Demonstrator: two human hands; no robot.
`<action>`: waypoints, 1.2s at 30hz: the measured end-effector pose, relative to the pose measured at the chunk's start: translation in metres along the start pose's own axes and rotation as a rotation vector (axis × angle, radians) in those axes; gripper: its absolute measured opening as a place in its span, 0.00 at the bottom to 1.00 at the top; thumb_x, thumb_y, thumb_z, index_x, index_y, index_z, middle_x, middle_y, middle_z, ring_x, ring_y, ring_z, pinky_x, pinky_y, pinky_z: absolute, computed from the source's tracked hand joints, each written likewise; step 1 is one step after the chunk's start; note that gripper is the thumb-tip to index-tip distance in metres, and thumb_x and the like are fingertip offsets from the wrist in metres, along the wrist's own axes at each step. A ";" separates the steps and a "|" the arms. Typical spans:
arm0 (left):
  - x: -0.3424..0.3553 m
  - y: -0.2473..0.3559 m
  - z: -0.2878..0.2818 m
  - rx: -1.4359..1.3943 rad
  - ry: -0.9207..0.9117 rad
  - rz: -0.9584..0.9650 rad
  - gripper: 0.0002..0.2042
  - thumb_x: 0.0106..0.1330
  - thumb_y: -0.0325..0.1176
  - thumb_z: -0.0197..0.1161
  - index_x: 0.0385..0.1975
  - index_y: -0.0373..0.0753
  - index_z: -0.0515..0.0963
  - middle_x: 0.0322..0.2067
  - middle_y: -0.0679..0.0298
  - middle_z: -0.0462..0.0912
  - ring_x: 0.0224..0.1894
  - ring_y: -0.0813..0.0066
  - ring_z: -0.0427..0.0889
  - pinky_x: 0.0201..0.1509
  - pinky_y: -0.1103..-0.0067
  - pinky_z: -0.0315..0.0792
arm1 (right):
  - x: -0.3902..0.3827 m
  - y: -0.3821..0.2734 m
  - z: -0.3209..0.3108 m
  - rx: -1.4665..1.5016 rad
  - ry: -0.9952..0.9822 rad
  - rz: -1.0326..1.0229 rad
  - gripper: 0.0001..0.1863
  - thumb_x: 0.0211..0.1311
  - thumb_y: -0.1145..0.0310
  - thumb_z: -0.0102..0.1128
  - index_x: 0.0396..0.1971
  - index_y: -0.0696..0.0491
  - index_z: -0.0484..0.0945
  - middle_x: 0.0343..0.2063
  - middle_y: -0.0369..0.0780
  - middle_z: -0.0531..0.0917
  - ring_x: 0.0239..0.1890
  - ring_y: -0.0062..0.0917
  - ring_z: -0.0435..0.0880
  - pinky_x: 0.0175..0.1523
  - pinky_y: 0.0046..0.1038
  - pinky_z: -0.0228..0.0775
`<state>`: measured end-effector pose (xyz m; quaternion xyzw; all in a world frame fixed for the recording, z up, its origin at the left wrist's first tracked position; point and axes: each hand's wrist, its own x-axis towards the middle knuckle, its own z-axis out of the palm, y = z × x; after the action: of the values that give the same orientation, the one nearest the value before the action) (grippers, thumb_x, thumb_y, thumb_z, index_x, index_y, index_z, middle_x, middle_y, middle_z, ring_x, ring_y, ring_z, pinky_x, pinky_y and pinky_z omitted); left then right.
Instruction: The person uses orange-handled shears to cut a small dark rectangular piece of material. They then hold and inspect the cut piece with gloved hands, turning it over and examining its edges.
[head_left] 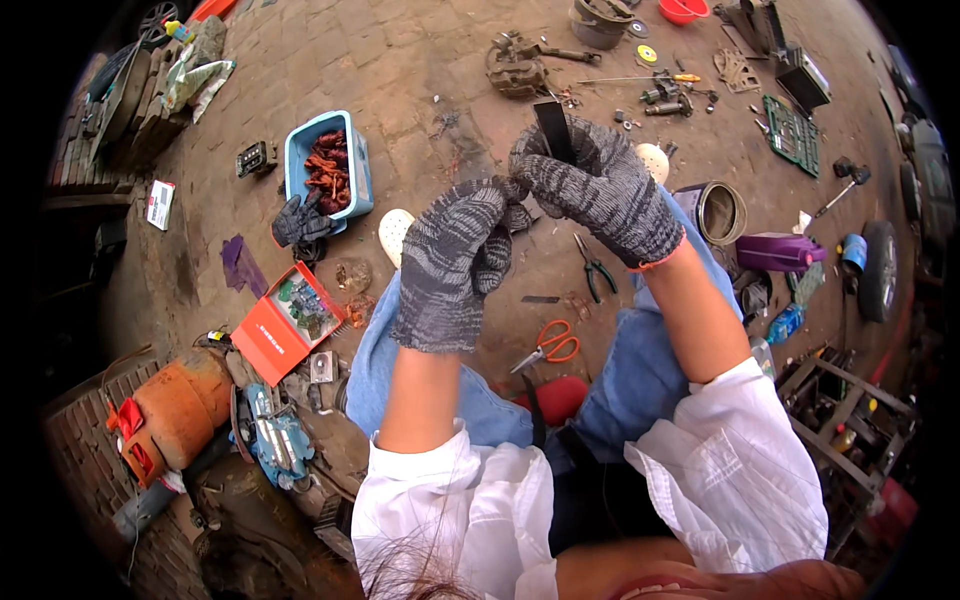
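Black strip (pixel 553 130), flat and narrow, stands up from your right hand (pixel 600 190) at the upper centre of the frame. Your right fingers are closed on it, and its free end points toward the top. Your left hand (pixel 452 255), just left of centre, has its fingers curled in, the tips meeting those of the right; whether they grip anything is hidden. You wear knitted grey-and-black gloves (pixel 425 300), with white sleeves (pixel 740 450) at the lower edge and blue jeans (pixel 378 370) on your legs.

Between your knees, on the paved floor (pixel 340 60), lie pliers (pixel 588 258) with dark handles, a small dark flat piece (pixel 541 299) and orange-handled scissors (pixel 543 350).

At upper left, a light-blue basin (pixel 362 185) holds reddish-brown pieces (pixel 327 165); another glove (pixel 300 221) lies beside it. Below, left of centre, is an open orange-red box (pixel 268 345) of small parts. An orange cylinder (pixel 185 395) lies at lower left. On the right are an open metal can (pixel 693 203), a purple jug (pixel 770 252) and a tyre (pixel 880 270). Toward the upper right, a green tool case (pixel 790 138) lies open.
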<state>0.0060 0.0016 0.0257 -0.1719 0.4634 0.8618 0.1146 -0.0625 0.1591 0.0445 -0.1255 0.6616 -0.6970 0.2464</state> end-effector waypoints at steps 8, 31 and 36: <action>-0.006 0.003 0.000 -0.068 -0.101 -0.065 0.09 0.56 0.32 0.57 0.32 0.33 0.74 0.23 0.65 0.75 0.13 0.87 0.65 0.14 0.90 0.57 | 0.003 0.005 -0.006 0.040 -0.147 -0.024 0.09 0.54 0.68 0.55 0.34 0.55 0.74 0.22 0.31 0.74 0.24 0.11 0.69 0.27 0.15 0.61; -0.001 -0.015 -0.004 0.803 0.391 0.538 0.06 0.54 0.27 0.60 0.31 0.34 0.77 0.23 0.66 0.77 0.24 0.84 0.74 0.27 0.87 0.67 | 0.003 0.020 0.010 -0.993 0.453 -0.660 0.07 0.53 0.69 0.54 0.30 0.54 0.74 0.26 0.43 0.78 0.26 0.35 0.78 0.29 0.29 0.70; 0.000 -0.011 0.011 0.644 0.482 0.491 0.06 0.53 0.26 0.61 0.30 0.32 0.76 0.27 0.63 0.78 0.29 0.79 0.76 0.35 0.84 0.69 | 0.002 0.044 0.015 -1.140 0.353 -0.794 0.06 0.52 0.73 0.53 0.31 0.54 0.73 0.26 0.44 0.78 0.25 0.36 0.77 0.29 0.28 0.70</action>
<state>0.0082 0.0173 0.0230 -0.2078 0.7475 0.6114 -0.1559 -0.0488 0.1449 0.0026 -0.3515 0.8571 -0.2900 -0.2403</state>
